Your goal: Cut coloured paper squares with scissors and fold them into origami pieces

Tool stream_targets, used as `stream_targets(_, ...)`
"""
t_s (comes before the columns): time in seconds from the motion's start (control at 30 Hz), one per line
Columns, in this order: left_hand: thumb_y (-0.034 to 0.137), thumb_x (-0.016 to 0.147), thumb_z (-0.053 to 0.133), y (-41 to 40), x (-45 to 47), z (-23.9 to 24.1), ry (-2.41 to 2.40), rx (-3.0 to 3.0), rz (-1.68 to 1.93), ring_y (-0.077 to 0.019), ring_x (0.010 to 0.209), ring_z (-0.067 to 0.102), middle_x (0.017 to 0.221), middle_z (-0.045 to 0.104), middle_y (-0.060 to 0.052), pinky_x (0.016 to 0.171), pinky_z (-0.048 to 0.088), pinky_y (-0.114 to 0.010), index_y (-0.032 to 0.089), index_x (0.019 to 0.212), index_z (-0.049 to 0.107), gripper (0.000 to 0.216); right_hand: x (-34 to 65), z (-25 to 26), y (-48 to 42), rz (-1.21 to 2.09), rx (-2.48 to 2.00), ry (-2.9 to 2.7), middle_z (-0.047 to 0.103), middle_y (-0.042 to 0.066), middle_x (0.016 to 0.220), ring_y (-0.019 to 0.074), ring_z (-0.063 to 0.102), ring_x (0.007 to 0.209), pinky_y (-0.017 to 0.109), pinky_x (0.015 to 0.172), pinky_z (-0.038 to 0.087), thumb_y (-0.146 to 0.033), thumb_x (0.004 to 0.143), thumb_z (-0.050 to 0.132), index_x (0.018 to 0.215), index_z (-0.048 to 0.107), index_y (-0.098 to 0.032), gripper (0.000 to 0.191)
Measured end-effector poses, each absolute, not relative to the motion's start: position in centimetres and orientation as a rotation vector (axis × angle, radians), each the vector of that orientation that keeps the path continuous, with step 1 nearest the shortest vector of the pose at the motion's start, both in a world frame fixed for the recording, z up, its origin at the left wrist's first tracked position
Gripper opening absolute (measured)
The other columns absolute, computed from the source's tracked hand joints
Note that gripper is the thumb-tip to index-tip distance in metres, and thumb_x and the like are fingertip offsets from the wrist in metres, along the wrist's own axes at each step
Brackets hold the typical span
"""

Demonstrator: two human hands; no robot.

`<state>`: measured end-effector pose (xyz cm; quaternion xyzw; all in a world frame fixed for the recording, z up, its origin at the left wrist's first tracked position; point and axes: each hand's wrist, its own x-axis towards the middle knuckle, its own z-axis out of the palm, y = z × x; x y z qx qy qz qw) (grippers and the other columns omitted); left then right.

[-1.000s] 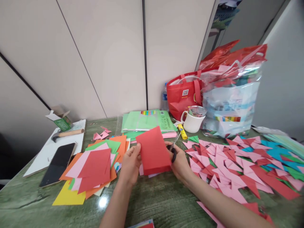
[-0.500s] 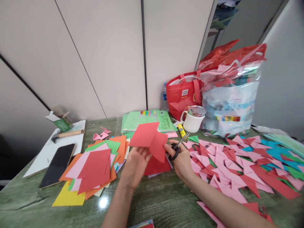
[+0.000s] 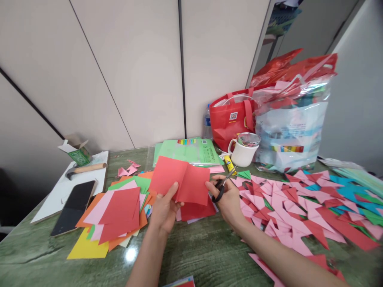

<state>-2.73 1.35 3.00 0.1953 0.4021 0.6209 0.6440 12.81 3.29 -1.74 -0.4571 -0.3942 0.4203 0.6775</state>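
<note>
My left hand (image 3: pixel 164 210) pinches the lower edge of a red paper sheet (image 3: pixel 179 179), which is spread out above the table with a crease down its middle. My right hand (image 3: pixel 229 201) touches the sheet's right edge with its fingertips and grips black-handled scissors (image 3: pixel 223 186), blades pointing up and away to the right. More red paper (image 3: pixel 196 210) lies on the table just under the sheet.
A pile of coloured sheets (image 3: pixel 116 211) lies to the left, with a phone (image 3: pixel 73 207) and a hammer (image 3: pixel 83 168) beyond. Many pink and red folded triangles (image 3: pixel 299 207) cover the right side. A green paper pack (image 3: pixel 185 151), glue stick (image 3: pixel 229 164), white mug (image 3: pixel 243 150), red bag (image 3: pixel 231 119) and clear plastic bag (image 3: pixel 290 127) stand behind.
The folded red paper has been opened out into a wide creased sheet. My left hand shifted to its lower edge, and my right hand kept the scissors beside it.
</note>
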Motion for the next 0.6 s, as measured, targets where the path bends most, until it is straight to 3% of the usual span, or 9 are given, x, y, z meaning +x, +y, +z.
stream_targets(0.1,0.015,0.06,0.078,1.6,-2.9,2.7,1.062,0.415,1.467,-0.0105,0.046,0.059,0.069,0.069,0.0,0.047,0.056,-0.024,0.014,0.085,0.064,0.028,13.0,-2.1,3.6,0.933,-1.018,-0.826,0.054,-0.005,0.065,0.0102,0.049,0.056,0.023,0.053,0.038,-0.037,0.06,0.078,0.088,0.054,-0.018,0.04)
stream_targets(0.17,0.013,0.06,0.077,1.7,-2.9,2.6,1.085,0.418,1.539,-0.0095,0.044,0.058,0.067,0.068,0.001,0.051,0.058,-0.028,0.013,0.084,0.064,0.028,13.2,-2.3,3.8,0.909,-1.023,-0.803,0.053,-0.005,0.065,0.0097,0.048,0.055,0.022,0.052,0.037,-0.037,0.061,0.077,0.088,0.053,-0.018,0.04)
stream_targets(0.27,0.011,0.06,0.077,1.7,-2.7,2.5,1.009,0.414,1.625,-0.0122,0.054,0.064,0.07,0.068,0.002,0.064,0.06,-0.037,0.014,0.084,0.063,0.028,13.3,-2.0,3.7,0.882,-1.023,-0.824,0.054,-0.004,0.066,0.0106,0.05,0.057,0.023,0.054,0.039,-0.038,0.063,0.076,0.089,0.052,-0.019,0.041)
stream_targets(0.4,0.015,0.065,0.075,1.7,-2.5,2.7,0.873,0.388,1.72,-0.0149,0.064,0.066,0.068,0.067,0.002,0.077,0.056,-0.047,0.013,0.077,0.061,0.019,13.0,-0.8,2.6,0.848,-0.993,-0.982,0.06,0.0,0.077,0.0146,0.057,0.073,0.029,0.071,0.044,-0.036,0.065,0.076,0.092,0.052,-0.02,0.039)
stream_targets(0.47,0.014,0.067,0.074,1.7,-2.4,3.0,0.793,0.365,1.743,-0.0171,0.07,0.067,0.066,0.066,0.002,0.082,0.053,-0.051,0.012,0.073,0.06,0.016,12.6,-0.1,1.6,1.022,-0.892,-1.175,0.061,0.001,0.078,0.0152,0.058,0.074,0.029,0.071,0.044,-0.036,0.065,0.076,0.091,0.053,-0.02,0.038)
stream_targets(0.6,0.008,0.073,0.068,1.6,-2.2,3.4,0.678,0.329,1.722,-0.0223,0.087,0.067,0.075,0.069,-0.003,0.09,0.047,-0.054,0.012,0.074,0.06,0.009,11.7,0.1,0.0,1.721,-0.618,-1.498,0.062,0.001,0.069,0.0138,0.057,0.061,0.026,0.058,0.043,-0.042,0.062,0.078,0.086,0.051,-0.018,0.043)
